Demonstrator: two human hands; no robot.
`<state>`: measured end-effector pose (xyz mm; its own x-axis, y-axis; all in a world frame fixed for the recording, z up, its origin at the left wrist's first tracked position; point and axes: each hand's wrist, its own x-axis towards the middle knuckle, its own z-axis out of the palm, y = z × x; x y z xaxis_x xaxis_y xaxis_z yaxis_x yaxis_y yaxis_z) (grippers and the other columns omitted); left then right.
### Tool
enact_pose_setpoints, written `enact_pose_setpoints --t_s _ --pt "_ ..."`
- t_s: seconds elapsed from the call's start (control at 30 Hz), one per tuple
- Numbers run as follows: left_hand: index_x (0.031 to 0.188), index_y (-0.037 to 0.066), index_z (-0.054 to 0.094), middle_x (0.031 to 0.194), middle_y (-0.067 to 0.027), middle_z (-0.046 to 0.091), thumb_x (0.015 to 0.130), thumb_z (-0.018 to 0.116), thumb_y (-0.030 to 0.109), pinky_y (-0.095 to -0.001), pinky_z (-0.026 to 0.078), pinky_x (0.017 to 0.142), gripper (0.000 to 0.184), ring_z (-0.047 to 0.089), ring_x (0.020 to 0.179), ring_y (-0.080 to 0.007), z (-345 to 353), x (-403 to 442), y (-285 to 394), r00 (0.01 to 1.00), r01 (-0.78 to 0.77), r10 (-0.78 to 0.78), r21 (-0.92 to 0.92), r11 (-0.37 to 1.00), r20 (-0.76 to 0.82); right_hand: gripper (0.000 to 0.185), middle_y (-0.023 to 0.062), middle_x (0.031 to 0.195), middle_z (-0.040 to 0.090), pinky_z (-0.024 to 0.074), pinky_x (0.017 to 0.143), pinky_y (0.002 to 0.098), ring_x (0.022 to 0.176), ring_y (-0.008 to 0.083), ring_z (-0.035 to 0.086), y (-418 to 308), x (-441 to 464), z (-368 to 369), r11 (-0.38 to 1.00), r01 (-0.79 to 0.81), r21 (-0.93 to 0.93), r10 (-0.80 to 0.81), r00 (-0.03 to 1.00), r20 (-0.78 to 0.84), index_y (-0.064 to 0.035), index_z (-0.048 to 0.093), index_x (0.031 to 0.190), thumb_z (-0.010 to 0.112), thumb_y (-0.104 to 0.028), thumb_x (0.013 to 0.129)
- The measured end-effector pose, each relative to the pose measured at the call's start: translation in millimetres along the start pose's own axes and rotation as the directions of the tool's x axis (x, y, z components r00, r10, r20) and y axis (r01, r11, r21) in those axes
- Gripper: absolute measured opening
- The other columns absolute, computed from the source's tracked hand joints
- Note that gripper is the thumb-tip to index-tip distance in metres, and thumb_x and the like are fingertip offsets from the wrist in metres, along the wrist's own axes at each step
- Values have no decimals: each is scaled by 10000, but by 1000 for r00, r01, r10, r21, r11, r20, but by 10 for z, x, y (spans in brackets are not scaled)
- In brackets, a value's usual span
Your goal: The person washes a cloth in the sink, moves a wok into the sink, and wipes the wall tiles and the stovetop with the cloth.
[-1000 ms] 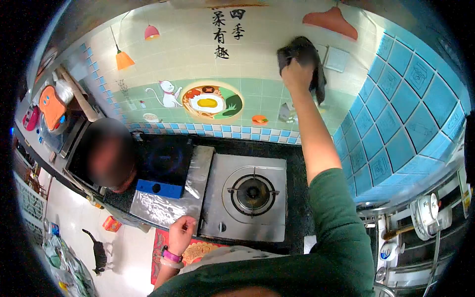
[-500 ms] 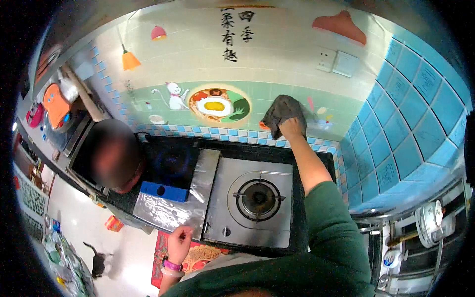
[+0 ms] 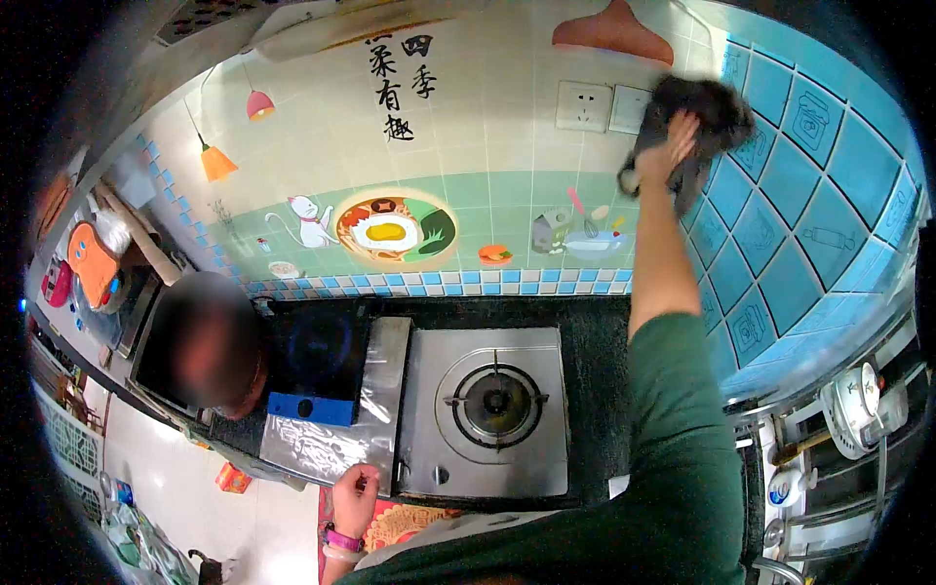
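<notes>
My right hand [image 3: 671, 154] presses a dark grey cloth [image 3: 697, 102] against the wall near the corner, beside a white switch plate [image 3: 628, 109]. The cloth bunches above and around the fingers and is blurred by motion. Low at the front edge of the counter, my left hand [image 3: 355, 497] is closed in a loose curl, with nothing visible in it. A pink band and a pale bracelet circle that wrist. Closest to it are the gas stove [image 3: 419, 468] and the shiny silver sheet [image 3: 322, 450] to its left.
A single burner [image 3: 497, 402] with a pan support sits on the stove. Left of it stand a blue-fronted cooker [image 3: 312, 409] and a dark, blurred round thing [image 3: 210, 341]. A socket [image 3: 583, 105] is on the tiled wall. Pots [image 3: 853, 409] hang on a rack at right.
My right hand has moved the cloth up and to the right, from the low green tile band to beside the switch plate. The view has shifted slightly; my left hand stays near the counter edge.
</notes>
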<state>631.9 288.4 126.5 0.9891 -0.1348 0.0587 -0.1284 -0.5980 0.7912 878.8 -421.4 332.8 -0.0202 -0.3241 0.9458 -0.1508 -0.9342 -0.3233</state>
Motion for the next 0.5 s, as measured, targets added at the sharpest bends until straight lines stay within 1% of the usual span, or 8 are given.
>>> enact_pose_setpoints --t_s 0.03,0.1,0.13,0.17,0.3,0.37,0.4,0.5 --pt "944 9 684 767 -72 684 875 681 46 -285 501 628 78 620 679 -120 69 -70 18 1000 3 -4 28 1000 10 721 174 1659 6 -17 1226 509 1528 367 -15 82 -319 39 995 -16 96 16 1000 -1 -20 108 1579 352 1 900" --pt "941 9 686 769 -77 685 880 684 55 -284 502 623 77 622 675 -120 55 -116 -110 999 -11 11 10 1000 32 637 224 1636 96 -6 1239 494 1523 368 -20 422 -1455 488 847 -438 301 437 896 76 37 139 1552 363 -91 969" --pt "938 8 688 771 -83 686 884 687 64 -284 503 618 77 624 671 -120 186 -57 -168 999 -45 46 -35 998 22 676 237 1612 168 44 1240 448 1510 363 75 94 -1555 183 834 -529 -156 544 745 386 55 206 1527 455 -144 931" --pt "935 7 690 773 -88 686 888 690 72 -283 504 614 80 627 667 -120 190 -56 -197 997 -70 71 -62 996 28 721 251 1589 239 93 1241 402 1497 358 171 -274 -1634 -148 808 -254 -532 581 496 646 74 273 1503 547 -197 893" --pt "928 1 685 782 -82 679 889 681 62 -276 500 614 72 629 667 -130 175 -17 -49 997 -23 23 -6 1000 67 496 231 1400 512 291 1147 451 1329 367 438 -346 -1845 -105 829 -169 -533 554 375 743 60 557 1307 581 -166 866" --pt "929 1 680 785 -91 675 897 668 56 -278 499 625 65 626 670 -134 156 6 109 991 -102 103 -20 995 82 373 229 1266 603 394 1047 487 1197 392 533 -311 -1828 39 878 -104 -467 442 552 707 32 662 1166 595 -191 874" --pt "934 1 679 787 -93 676 898 667 54 -279 501 624 66 629 668 -138 155 -9 123 993 -76 79 -25 997 93 336 237 1199 634 423 1002 507 1132 407 565 -216 -1911 166 917 -88 -388 319 745 586 21 691 1104 605 -213 880" --pt "943 1 678 790 -94 680 898 665 51 -280 506 624 68 637 670 -144 153 -26 102 992 -62 64 -28 998 106 276 228 1039 678 503 831 509 953 418 633 -681 -1254 76 949 -13 -315 226 724 652 22 708 972 581 -210 891"
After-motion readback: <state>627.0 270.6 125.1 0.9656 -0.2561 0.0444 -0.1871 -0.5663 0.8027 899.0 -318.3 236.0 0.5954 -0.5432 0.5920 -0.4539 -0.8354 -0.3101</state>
